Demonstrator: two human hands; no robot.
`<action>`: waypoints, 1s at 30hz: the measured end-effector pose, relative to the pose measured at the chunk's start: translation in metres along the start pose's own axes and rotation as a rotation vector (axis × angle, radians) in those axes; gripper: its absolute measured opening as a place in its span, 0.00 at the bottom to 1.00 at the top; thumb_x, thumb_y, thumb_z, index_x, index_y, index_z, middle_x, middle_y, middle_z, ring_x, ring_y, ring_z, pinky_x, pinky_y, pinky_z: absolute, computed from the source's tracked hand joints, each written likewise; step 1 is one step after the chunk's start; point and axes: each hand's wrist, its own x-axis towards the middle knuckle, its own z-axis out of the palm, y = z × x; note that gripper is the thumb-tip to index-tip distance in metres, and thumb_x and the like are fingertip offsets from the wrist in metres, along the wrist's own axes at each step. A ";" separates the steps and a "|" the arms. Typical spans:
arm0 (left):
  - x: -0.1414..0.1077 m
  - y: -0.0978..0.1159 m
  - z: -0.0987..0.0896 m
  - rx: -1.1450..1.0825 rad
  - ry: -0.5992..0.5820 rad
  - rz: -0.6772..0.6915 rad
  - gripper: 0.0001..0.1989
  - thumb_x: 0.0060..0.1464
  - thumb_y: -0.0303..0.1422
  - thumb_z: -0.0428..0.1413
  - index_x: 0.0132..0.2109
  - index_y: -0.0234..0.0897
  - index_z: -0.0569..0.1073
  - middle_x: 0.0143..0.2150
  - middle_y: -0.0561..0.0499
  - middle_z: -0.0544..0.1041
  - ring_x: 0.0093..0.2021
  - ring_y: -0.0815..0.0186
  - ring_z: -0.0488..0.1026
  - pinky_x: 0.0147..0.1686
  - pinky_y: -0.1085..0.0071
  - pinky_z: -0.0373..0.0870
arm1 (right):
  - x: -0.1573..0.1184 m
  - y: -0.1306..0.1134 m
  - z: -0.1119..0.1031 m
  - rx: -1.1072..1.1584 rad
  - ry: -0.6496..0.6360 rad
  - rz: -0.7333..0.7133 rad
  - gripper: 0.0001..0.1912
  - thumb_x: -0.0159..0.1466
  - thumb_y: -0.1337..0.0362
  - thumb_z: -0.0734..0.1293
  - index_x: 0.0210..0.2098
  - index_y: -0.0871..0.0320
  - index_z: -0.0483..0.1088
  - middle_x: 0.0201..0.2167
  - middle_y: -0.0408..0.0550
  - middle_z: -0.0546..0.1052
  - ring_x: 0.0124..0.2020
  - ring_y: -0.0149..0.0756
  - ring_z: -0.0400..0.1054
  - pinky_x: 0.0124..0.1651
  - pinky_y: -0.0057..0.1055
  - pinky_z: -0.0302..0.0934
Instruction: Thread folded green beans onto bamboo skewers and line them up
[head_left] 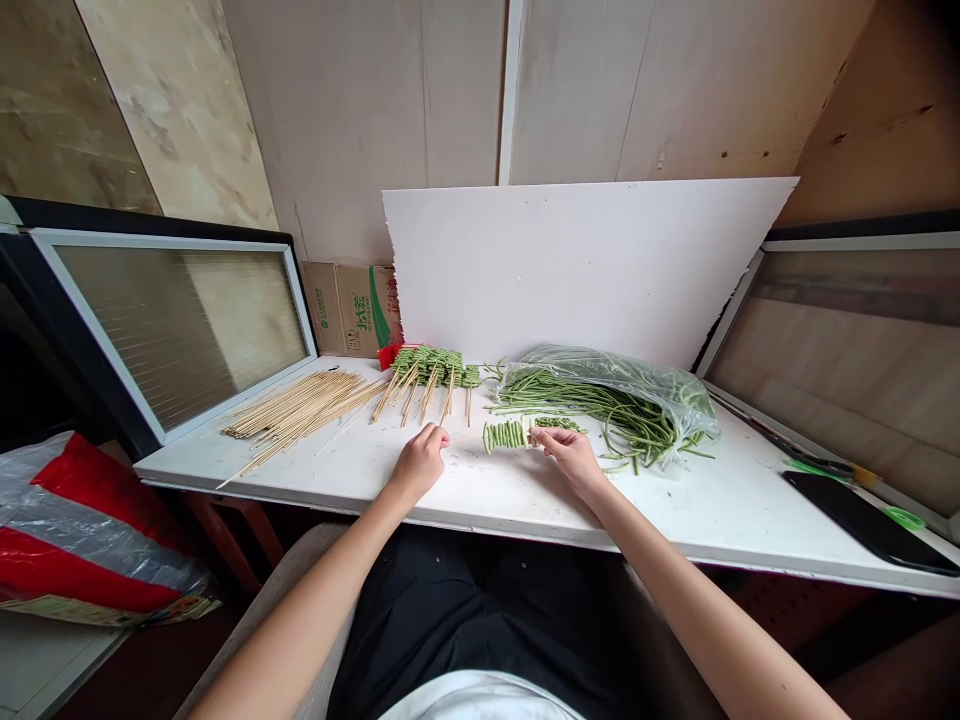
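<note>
My left hand (421, 462) is closed, thumb and fingers pinched around the end of a thin bamboo skewer; its bare length barely shows against the white table. Cut green bean pieces (505, 435) stand side by side in a row on it, in line with that hand. At the row's right end, my right hand (571, 456) pinches a short green bean piece (531, 432) between thumb and fingertips. Just behind the right fingers lies a small pile of cut bean pieces (559, 423), partly hidden by the hand.
Loose bamboo skewers (307, 402) lie at the left. Finished bean skewers (429, 366) are stacked at the back, near a cardboard box (352, 308). A clear plastic bag (622, 375) holds long green beans (592, 395). A black phone (862, 515) and scissors (817, 460) lie at the right.
</note>
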 end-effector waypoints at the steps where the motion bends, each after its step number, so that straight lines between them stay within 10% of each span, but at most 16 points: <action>1: 0.000 0.000 0.000 0.008 -0.003 0.003 0.21 0.50 0.10 0.45 0.39 0.39 0.70 0.40 0.48 0.76 0.44 0.62 0.80 0.43 0.69 0.78 | 0.000 -0.001 0.000 -0.009 0.005 0.006 0.21 0.56 0.42 0.78 0.31 0.54 0.84 0.36 0.53 0.84 0.41 0.45 0.74 0.41 0.35 0.62; 15: 0.000 0.003 -0.002 0.016 -0.043 -0.005 0.20 0.52 0.10 0.45 0.40 0.39 0.70 0.41 0.46 0.76 0.44 0.61 0.80 0.43 0.68 0.77 | -0.003 0.002 0.002 -0.011 0.001 0.033 0.22 0.52 0.41 0.80 0.31 0.54 0.83 0.38 0.55 0.85 0.46 0.52 0.78 0.56 0.45 0.67; 30: 0.019 0.004 -0.039 0.009 -0.301 -0.063 0.11 0.64 0.26 0.53 0.39 0.38 0.81 0.39 0.44 0.83 0.39 0.58 0.79 0.42 0.66 0.73 | 0.006 -0.003 -0.007 -0.001 0.142 0.029 0.28 0.52 0.38 0.78 0.34 0.58 0.82 0.35 0.55 0.83 0.36 0.45 0.74 0.39 0.37 0.65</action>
